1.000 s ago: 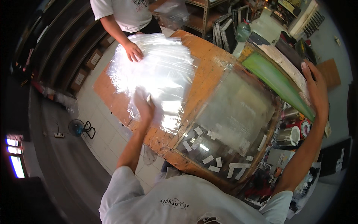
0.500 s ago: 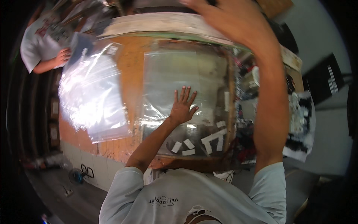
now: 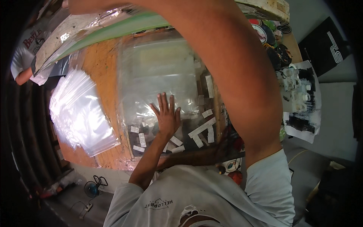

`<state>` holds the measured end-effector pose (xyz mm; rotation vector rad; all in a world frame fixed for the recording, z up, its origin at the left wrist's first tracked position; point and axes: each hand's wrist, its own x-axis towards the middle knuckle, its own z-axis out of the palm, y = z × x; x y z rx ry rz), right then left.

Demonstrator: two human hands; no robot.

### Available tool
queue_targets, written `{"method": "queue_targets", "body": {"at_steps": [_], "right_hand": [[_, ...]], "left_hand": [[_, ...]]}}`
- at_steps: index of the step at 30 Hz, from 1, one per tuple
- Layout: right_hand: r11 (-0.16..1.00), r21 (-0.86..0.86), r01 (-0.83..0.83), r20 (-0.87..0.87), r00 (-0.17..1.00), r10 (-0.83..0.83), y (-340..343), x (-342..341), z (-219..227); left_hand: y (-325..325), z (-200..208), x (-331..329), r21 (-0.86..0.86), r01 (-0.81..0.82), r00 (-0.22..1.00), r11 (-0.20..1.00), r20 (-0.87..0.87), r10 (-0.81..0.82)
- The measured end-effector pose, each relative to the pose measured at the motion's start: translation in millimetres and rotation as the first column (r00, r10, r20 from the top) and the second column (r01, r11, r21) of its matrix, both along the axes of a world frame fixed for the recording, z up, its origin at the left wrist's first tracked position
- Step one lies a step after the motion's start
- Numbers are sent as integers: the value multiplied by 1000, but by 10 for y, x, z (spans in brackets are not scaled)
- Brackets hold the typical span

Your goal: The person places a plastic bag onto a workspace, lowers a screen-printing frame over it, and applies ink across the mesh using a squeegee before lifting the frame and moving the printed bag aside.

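Note:
My left hand [image 3: 165,116] lies flat with fingers spread on a clear plastic bag [image 3: 155,85], which rests on the work surface in front of me. Across the far side reaches my right arm, and my right hand [image 3: 84,6] is at the top edge, mostly cut off, above a pale wooden frame [image 3: 56,47] with a green inner edge. Whether those fingers grip anything is hidden. Left of the bag, a fanned stack of clear plastic bags [image 3: 83,111] covers part of the orange-brown wooden tabletop [image 3: 102,66].
Short white tape strips [image 3: 202,128] stick near the bag's lower edge. To the right are round tubs [image 3: 266,34] and small bottles [image 3: 300,96] on black-smeared paper [image 3: 302,126]. At far left stands a co-worker [image 3: 22,62]; a small fan [image 3: 91,188] sits below the table.
My right hand has swept left along the far frame, its forearm now crossing over the bag. My left hand stays flat on the plastic. The whole view has shifted.

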<state>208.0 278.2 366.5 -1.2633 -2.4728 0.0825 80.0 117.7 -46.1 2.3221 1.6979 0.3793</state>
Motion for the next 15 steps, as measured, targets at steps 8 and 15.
{"method": "queue_targets", "body": {"at_steps": [8,15], "right_hand": [[988,156,-16,127,992,-4,18,-121,-62],[971,-211,112,35,994,-107,-101,-174,105]], "left_hand": [[-294,-1,-80,-33,50,999,998,12,-50],[-324,-66,-85,41,75,997,996,0,-75]]}}
